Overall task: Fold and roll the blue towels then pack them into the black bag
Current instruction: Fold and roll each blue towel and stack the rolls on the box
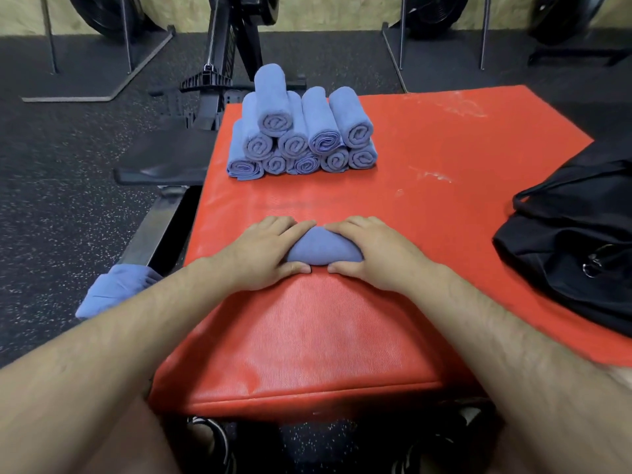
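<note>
The dark speckled floor [51,200] carries a black exercise machine [225,63] at the far left and the red padded table [444,206] in the centre. The black bag [564,254] lies slumped on the right side of the table, partly out of view, well apart from the hands. The stack of rolled towels [301,131] stands at the far left part of the table in three tiers, spiral ends facing the camera, with a single roll on top. A loose blue towel [113,289] lies below the table's left edge, partly hidden by the left forearm. The left hand [260,254] and the right hand [376,251] rest side by side near the middle of the table, their fingertips almost meeting. Both grips are closed over the current towel [321,249]: fingers curl over its far side and thumbs press against its near side. The current towel lies crosswise on the table as a compact roll, with only its middle showing between the hands.
</note>
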